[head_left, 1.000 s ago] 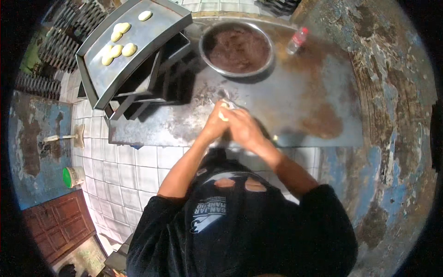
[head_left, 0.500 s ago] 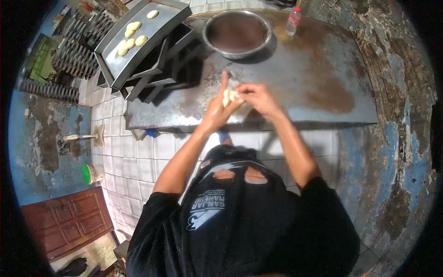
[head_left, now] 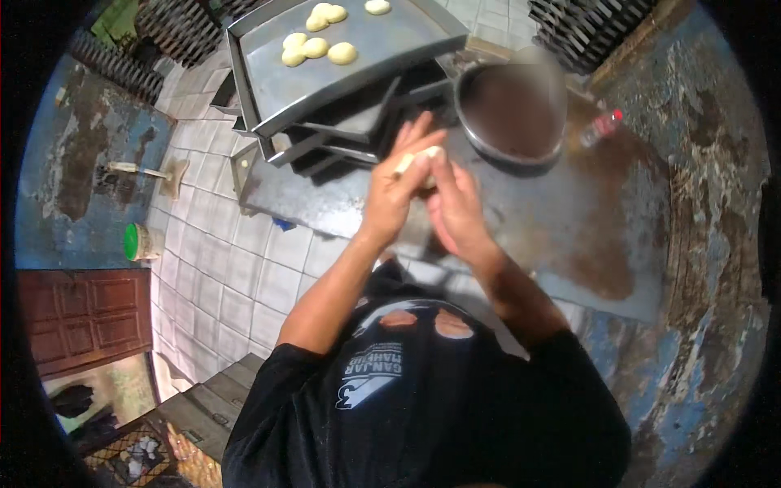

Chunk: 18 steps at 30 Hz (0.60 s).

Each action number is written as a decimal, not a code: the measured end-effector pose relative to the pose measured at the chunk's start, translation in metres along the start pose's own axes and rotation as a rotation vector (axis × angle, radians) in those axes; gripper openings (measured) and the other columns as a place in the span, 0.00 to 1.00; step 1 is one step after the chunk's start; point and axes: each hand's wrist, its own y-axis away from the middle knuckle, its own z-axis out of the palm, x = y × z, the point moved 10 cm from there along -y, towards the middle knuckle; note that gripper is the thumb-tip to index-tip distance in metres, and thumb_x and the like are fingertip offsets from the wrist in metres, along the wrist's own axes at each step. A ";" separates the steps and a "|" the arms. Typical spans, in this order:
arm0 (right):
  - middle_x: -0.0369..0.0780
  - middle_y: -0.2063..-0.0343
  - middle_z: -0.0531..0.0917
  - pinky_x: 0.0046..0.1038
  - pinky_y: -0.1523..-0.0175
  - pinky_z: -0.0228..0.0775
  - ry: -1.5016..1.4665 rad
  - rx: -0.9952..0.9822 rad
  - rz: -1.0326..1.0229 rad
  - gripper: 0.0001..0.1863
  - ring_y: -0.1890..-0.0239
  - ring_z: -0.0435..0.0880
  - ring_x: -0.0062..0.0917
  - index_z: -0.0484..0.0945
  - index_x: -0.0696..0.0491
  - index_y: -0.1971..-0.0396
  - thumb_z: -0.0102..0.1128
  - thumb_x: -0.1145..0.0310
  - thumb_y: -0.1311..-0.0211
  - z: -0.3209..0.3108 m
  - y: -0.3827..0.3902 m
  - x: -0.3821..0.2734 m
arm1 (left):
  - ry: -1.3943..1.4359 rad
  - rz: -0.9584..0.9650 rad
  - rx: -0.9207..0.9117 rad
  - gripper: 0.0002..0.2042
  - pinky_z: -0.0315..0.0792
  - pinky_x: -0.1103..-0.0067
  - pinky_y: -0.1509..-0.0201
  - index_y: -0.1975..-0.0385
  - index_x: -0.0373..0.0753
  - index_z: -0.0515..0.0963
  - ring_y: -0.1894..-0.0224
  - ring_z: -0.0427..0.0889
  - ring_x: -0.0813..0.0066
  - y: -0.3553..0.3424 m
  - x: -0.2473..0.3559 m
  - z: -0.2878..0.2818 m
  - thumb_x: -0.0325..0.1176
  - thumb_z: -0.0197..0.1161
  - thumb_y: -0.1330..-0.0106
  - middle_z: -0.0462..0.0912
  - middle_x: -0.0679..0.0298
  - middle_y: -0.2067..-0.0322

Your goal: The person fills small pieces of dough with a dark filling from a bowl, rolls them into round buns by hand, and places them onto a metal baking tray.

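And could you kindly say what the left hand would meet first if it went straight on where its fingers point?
The left hand would probably meet the stack of metal trays first, though height and depth are unclear in this view.

black fisheye rim, bright floor tiles (head_left: pixel 220 244) bending, hazy blur over the bowl (head_left: pixel 506 158), dark shadow under the tray (head_left: pixel 390 61)

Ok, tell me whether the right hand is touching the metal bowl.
Apart. The head view shows bare tabletop between the right hand and the metal bowl.
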 end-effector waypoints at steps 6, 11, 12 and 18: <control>0.39 0.57 0.87 0.26 0.54 0.80 0.388 -0.372 0.282 0.14 0.57 0.86 0.21 0.81 0.57 0.50 0.61 0.66 0.29 0.058 -0.164 -0.039 | 0.056 0.105 0.271 0.30 0.72 0.74 0.36 0.26 0.31 0.57 0.33 0.72 0.66 -0.087 0.014 -0.105 0.33 0.57 0.24 0.65 0.49 0.28; 0.52 0.49 0.83 0.40 0.42 0.77 1.893 -0.323 -0.258 0.32 0.46 0.83 0.41 0.69 0.63 0.37 0.58 0.52 0.30 0.025 -0.329 -0.071 | -0.466 0.188 0.166 0.26 0.74 0.71 0.38 0.36 0.35 0.73 0.41 0.81 0.61 -0.121 0.034 -0.172 0.30 0.68 0.34 0.79 0.53 0.41; 0.52 0.49 0.83 0.40 0.42 0.77 1.913 -0.351 -0.226 0.32 0.46 0.83 0.41 0.69 0.63 0.37 0.58 0.52 0.30 0.008 -0.343 -0.059 | -0.464 0.185 0.215 0.24 0.76 0.71 0.41 0.39 0.36 0.76 0.44 0.82 0.61 -0.121 0.032 -0.185 0.31 0.69 0.35 0.82 0.54 0.44; 0.51 0.23 0.51 0.43 0.19 0.37 1.279 -0.528 0.394 0.38 0.20 0.43 0.41 0.59 0.59 0.27 0.38 0.43 0.23 0.001 -0.392 0.003 | -0.299 0.045 0.148 0.25 0.81 0.66 0.45 0.41 0.39 0.76 0.46 0.85 0.55 -0.117 0.017 -0.219 0.32 0.71 0.38 0.83 0.52 0.46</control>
